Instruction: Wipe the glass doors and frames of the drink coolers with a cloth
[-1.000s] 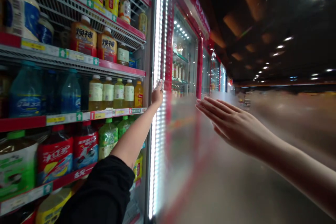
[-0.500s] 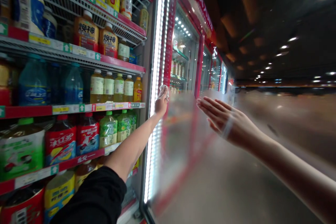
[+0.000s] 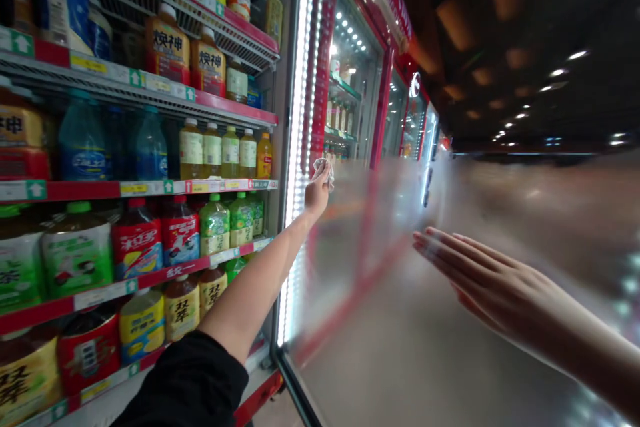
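My left hand (image 3: 317, 193) is stretched forward and closed on a crumpled white cloth (image 3: 325, 172), holding it up by the fogged glass door (image 3: 345, 280). A black sleeve covers my upper arm. My right hand (image 3: 475, 277) reaches in from the right edge, flat with its fingers together, extended and pointing left, near the fogged part of the glass; I cannot tell whether it touches. Nothing shows in it.
At left, fridge shelves (image 3: 150, 190) hold bottled drinks, among them green-capped bottles (image 3: 215, 223) and large red-labelled bottles (image 3: 137, 240). A bright LED strip (image 3: 300, 80) runs along the fridge's edge. More red-framed fridges (image 3: 383, 107) recede behind the glass. The door's dark lower edge (image 3: 295, 390) slants across the bottom.
My right hand has moved down and to the right, staying flat. My left hand, still on the cloth, has shifted slightly right. The view has tilted a little, showing more of the lower shelves.
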### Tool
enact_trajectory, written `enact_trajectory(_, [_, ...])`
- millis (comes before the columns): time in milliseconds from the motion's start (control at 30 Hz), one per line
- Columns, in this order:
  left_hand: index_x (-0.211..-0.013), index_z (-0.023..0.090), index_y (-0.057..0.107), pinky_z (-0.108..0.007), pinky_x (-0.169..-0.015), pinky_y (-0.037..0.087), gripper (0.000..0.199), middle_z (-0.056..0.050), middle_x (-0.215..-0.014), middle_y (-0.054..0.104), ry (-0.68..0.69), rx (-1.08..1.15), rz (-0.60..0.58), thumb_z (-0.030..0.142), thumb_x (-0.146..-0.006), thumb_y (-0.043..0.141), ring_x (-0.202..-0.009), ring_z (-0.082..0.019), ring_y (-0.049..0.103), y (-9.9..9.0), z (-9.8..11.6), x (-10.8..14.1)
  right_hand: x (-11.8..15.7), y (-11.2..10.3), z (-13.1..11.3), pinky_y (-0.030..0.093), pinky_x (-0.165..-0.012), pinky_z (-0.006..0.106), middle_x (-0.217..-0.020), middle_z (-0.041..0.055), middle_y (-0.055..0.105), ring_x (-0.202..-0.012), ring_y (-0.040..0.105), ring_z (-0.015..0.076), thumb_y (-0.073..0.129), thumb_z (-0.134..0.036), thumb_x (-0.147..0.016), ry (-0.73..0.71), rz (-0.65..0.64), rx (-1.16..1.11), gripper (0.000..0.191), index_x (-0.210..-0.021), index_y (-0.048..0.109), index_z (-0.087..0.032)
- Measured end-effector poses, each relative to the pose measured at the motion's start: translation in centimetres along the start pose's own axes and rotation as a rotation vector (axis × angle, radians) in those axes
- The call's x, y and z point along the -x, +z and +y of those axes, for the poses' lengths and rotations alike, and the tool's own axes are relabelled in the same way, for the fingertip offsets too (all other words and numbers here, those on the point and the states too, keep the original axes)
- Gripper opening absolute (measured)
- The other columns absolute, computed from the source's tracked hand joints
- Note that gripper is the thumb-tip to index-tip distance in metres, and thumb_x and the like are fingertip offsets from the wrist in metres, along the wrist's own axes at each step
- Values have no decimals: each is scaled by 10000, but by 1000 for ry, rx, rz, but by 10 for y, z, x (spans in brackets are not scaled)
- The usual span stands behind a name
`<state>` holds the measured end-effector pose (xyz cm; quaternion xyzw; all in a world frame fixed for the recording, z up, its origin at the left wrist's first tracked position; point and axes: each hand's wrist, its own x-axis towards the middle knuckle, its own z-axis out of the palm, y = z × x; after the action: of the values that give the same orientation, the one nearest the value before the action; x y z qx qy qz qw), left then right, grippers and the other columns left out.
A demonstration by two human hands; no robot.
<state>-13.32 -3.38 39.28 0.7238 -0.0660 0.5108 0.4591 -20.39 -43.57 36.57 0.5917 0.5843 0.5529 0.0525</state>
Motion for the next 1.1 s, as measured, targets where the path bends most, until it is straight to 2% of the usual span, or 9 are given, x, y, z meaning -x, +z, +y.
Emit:
enact_trajectory(100, [-1547, 282, 678, -394, -1274, 530, 771, 0, -1739, 499, -72, 49, 34, -134, -927, 490, -1538, -235, 601, 6, 13, 7, 7, -12, -5, 622, -1157, 362, -1598, 62, 681, -1376, 733, 248, 520, -77, -1055, 13, 9, -27, 851, -1818, 171, -219])
enact_trajectory(167, [-1549, 263, 678, -380, -1271, 528, 763, -26, -1732, 510, -98, 39, 36, -136, -924, 499, -1519, -233, 622, 7, 19, 10, 10, -15, -7, 609, -1184, 385, -1616, 73, 664, -1397, 720, 266, 533, -70, -1048, 25, 39, -35, 860, -1817, 179, -220])
enact_trajectory(333, [-1601, 252, 626, -399, -1294, 492, 787, -55, -1753, 464, -76, 7, 13, -128, -922, 506, -1619, -261, 508, 3, 20, 10, 9, -7, -9, 596, -1209, 455, -1640, 110, 636, -1461, 672, 304, 553, -56, -1043, 43, 49, -12, 892, -1819, 143, -216])
enact_trajectory(500, [-1644, 307, 566, -432, -1389, 352, 877, 26, -1789, 403, 114, -22, 2, -136, -897, 447, -1715, -205, 318, 2, 1, -8, 2, -2, -6, 611, -1193, 472, -1659, 110, 616, -1440, 688, 312, 554, -80, -1053, 57, 0, 29, 905, -1822, 103, -230])
enact_trajectory(600, [-1655, 333, 550, -405, -1429, 262, 900, 61, -1791, 401, 276, -45, -30, -129, -891, 440, -1710, -166, 316, 6, -9, -17, 1, -4, -1, 594, -1222, 465, -1693, 67, 581, -1470, 662, 311, 577, -82, -1041, 87, -42, 21, 934, -1824, 111, -289])
enact_trajectory(700, [-1658, 336, 547, -377, -1426, 270, 885, 65, -1794, 404, 369, -55, -70, -113, -902, 447, -1701, -154, 326, 8, -11, -18, 4, -9, 2, 566, -1260, 496, -1717, 17, 550, -1515, 617, 323, 581, -61, -1026, 147, -73, 8, 966, -1821, 114, -347])
enact_trajectory(900, [-1646, 358, 559, -379, -1430, 255, 904, 76, -1780, 436, 310, -60, -29, -135, -900, 422, -1698, -142, 328, 13, 0, -10, 9, -8, 2, 619, -1191, 523, -1691, 42, 577, -1461, 667, 324, 571, -105, -1054, 154, -53, 35, 930, -1821, 105, -346])
enact_trajectory(1000, [-1648, 372, 552, -378, -1435, 244, 926, 91, -1770, 454, 264, -52, 8, -148, -891, 430, -1698, -142, 330, 19, 3, -7, 7, -7, 1, 617, -1197, 509, -1694, 42, 573, -1475, 655, 316, 575, -119, -1061, 160, -53, 30, 935, -1820, 81, -353])
enact_trajectory(1100, [-1650, 353, 551, -372, -1425, 291, 904, 90, -1785, 411, 226, -33, 10, -141, -902, 433, -1703, -152, 324, 22, 1, -1, 6, -9, -5, 594, -1231, 492, -1704, 15, 561, -1494, 637, 308, 592, -110, -1052, 158, -48, -2, 943, -1817, 105, -371])
